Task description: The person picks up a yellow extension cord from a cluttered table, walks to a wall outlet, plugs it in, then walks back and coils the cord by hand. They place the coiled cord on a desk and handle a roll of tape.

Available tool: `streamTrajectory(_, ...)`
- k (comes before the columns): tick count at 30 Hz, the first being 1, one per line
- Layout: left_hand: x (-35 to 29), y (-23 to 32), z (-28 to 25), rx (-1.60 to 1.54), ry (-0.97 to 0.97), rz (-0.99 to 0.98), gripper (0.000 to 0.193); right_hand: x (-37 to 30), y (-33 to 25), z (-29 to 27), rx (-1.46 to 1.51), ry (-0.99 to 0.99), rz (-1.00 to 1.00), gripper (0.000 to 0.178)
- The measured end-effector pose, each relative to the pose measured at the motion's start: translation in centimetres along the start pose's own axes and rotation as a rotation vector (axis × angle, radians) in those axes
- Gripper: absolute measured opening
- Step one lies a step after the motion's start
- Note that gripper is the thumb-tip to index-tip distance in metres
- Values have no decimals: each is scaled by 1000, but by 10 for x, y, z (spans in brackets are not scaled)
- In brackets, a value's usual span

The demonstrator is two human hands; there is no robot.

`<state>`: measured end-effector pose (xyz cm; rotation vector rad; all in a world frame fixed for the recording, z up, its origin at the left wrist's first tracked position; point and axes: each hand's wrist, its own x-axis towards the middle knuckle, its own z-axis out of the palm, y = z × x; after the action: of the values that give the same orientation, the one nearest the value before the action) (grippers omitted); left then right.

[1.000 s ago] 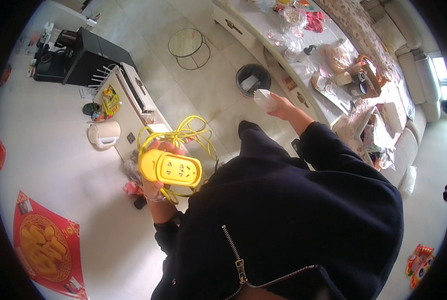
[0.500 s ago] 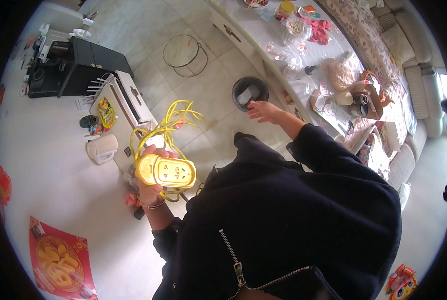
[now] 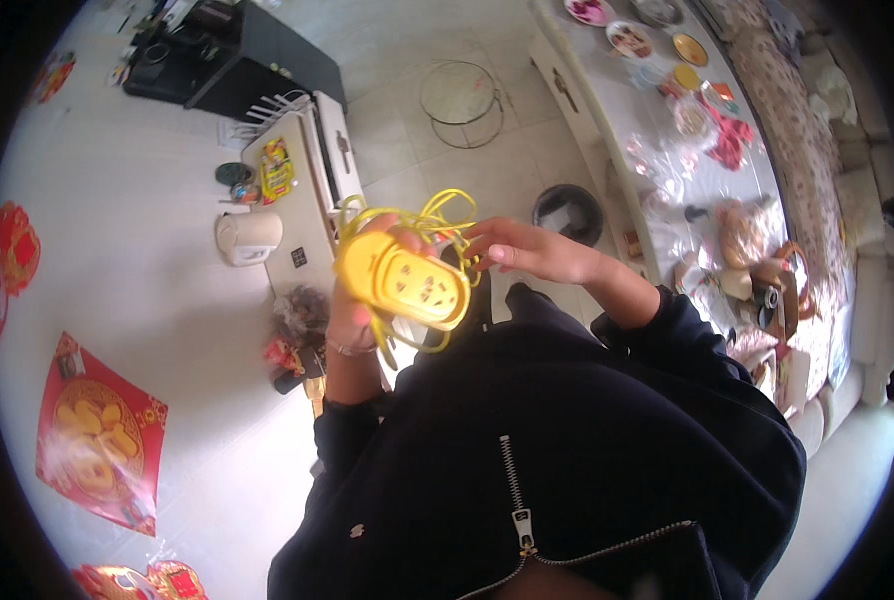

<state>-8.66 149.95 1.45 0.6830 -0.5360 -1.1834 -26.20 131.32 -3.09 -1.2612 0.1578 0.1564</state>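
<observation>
A yellow extension socket (image 3: 425, 288) is gripped in my left hand (image 3: 350, 322), its outlet face turned up toward me. My fingers wrap behind its rounded end. The yellow cord (image 3: 452, 205) hangs in loose loops behind and beside the socket, and one loop drops below it. My right hand (image 3: 532, 250) is beside the socket, palm down. Its fingers are stretched toward the cord loops and the fingertips reach their edge. Whether they touch the cord I cannot tell.
A white cabinet (image 3: 302, 150) with a kettle (image 3: 250, 237) stands at left. Beyond my right hand is a black bin (image 3: 569, 212). A round-topped stool (image 3: 460, 95) stands farther off. The long table (image 3: 607, 120) at right holds plates, jars and bags.
My right hand has come left from above the bin to the cord. The socket has tilted, its outlet end dropping to the lower right. My view has shifted.
</observation>
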Motion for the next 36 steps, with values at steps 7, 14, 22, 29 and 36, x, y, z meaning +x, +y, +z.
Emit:
streamTrajectory(7,40,25,-36,101,-18,87,85,66,-46,21,-295,27,-131,62)
streamTrajectory(14,71,92,-91,235,-230,-94,73,144,-66,-1,-60,-31,-103,44)
streamTrajectory(22,99,145,-121,865,-335,-324,61,234,-78,-34,-337,291,-122,28)
streamTrajectory(29,120,154,-136,1087,-507,-220,61,290,-52,-71,-630,190,76,36)
streamTrajectory(36,119,195,-169,706,-87,-291,70,319,-43,-92,-630,-416,230,54)
